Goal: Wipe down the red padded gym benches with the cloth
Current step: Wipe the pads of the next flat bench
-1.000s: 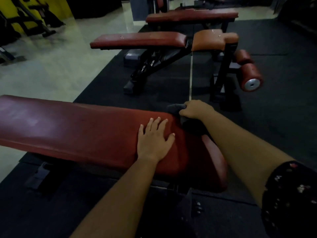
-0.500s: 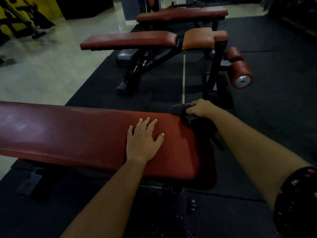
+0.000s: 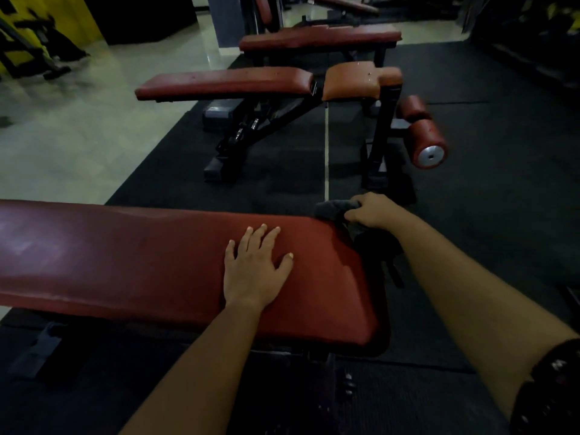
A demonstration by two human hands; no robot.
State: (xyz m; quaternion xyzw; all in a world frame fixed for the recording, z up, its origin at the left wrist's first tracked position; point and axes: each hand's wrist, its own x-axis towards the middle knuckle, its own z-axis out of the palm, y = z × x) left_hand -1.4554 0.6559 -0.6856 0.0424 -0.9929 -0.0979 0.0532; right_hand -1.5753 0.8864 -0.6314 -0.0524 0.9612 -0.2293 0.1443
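Barely shifting since a second ago, we keep our left hand (image 3: 255, 271) flat and open on the near bench (image 3: 125, 262) while our right hand (image 3: 372, 211) grips the cloth (image 3: 329, 208) at its far right corner, where the hanging tail may snag or slip off.

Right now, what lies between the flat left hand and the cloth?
Just bare red bench padding, per the head view; nothing sits between left hand and cloth.
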